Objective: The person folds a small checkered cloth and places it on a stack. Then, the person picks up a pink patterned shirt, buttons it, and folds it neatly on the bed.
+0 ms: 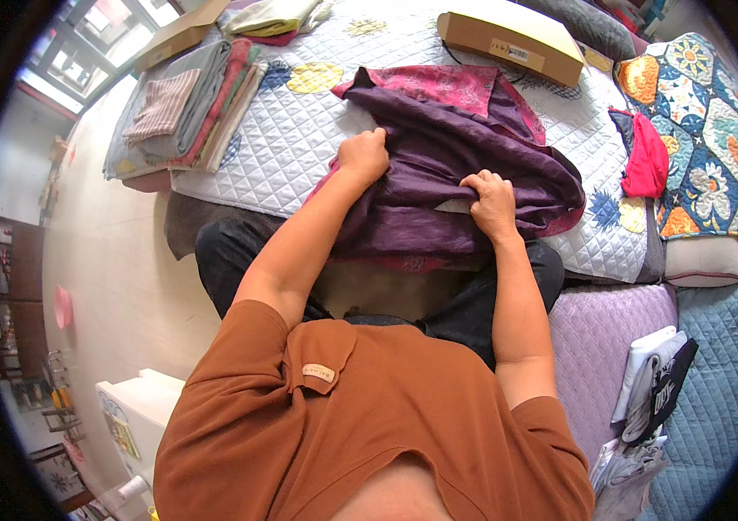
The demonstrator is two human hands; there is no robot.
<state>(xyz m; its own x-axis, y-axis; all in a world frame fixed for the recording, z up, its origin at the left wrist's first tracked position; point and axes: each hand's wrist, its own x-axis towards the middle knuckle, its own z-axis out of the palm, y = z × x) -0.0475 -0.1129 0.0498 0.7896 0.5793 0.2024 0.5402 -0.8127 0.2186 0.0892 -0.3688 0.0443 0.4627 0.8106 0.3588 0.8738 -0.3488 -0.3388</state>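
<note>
A dark purple garment (427, 163) with a pink patterned side lies rumpled across the white quilted cover (265, 117) in front of me, its near part hanging over the edge towards my knees. My left hand (364, 155) is closed on the cloth at its left side. Farther right and a little nearer to me, my right hand (491, 200) pinches a fold of the same cloth. Beside the right fingers a small pale patch shows through a gap in the fabric. The garment's exact kind is hard to tell from its folds.
A stack of folded cloths (193, 111) sits at the left. Behind the garment is a cardboard box (512, 49) bearing a label. A red and dark cloth item (646, 156) lies right, by a patterned quilt (707, 143). Folded clothes (652, 384) rest on the sofa seat (603, 338).
</note>
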